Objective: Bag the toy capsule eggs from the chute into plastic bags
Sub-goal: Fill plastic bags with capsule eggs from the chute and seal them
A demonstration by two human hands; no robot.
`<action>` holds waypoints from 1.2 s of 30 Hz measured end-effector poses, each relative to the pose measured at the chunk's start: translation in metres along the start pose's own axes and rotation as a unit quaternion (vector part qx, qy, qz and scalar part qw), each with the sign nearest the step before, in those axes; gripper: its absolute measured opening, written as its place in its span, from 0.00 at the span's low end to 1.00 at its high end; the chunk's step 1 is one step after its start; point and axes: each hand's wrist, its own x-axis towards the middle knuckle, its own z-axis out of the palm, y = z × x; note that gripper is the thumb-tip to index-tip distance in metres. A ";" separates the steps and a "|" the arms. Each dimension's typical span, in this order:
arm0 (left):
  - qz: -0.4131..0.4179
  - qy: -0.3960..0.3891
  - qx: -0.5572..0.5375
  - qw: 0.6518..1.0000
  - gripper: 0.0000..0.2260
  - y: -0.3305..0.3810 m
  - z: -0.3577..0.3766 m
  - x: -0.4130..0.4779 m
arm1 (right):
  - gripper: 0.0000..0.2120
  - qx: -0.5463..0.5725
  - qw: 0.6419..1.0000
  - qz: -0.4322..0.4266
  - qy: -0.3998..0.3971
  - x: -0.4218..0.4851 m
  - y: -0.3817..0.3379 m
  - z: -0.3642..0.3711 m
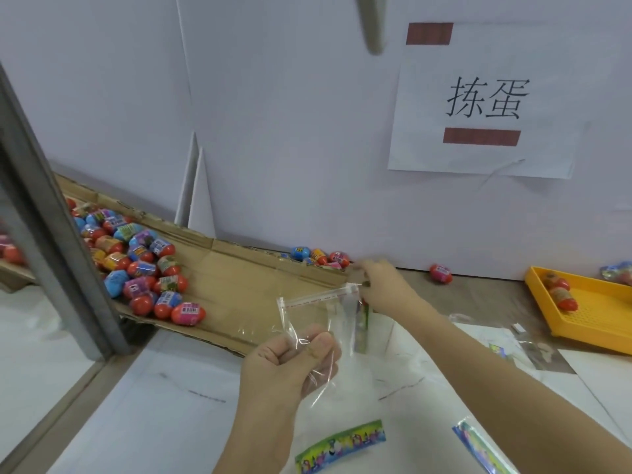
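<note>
Bare cardboard chute (pixel 239 285) lay open between egg pile (pixel 143 268) and wall-side eggs (pixel 319 258); metal post (pixel 51 217) blocked left, yellow tray (pixel 602 319) crowded far right.

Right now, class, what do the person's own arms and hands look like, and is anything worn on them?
The left hand and right hand are gloveless, with no rings visible. The left forearm and right forearm are uncovered to the frame edge: no sleeves, watch or bracelet in view.

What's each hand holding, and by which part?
Both hold one clear plastic bag: the left hand grips its lower part, and the right hand pinches its top corner by the opening.
</note>
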 end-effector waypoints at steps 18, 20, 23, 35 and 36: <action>0.150 0.047 0.132 0.979 0.07 -0.005 0.013 -0.018 | 0.12 0.249 0.946 -0.165 0.129 -0.168 -0.059 -0.031; 0.150 0.033 0.154 0.976 0.08 -0.007 0.015 -0.020 | 0.09 0.321 0.918 -0.148 0.179 -0.167 -0.064 -0.034; 0.155 0.020 0.166 0.974 0.09 -0.012 0.017 -0.021 | 0.12 0.530 0.822 -0.062 0.200 -0.162 -0.069 -0.047; 0.170 -0.003 0.206 0.964 0.12 -0.016 0.021 -0.026 | 0.08 0.549 0.831 0.066 0.051 -0.155 -0.057 -0.075; 0.172 -0.002 0.208 0.963 0.11 -0.016 0.021 -0.026 | 0.08 0.508 0.858 0.062 0.042 -0.154 -0.056 -0.075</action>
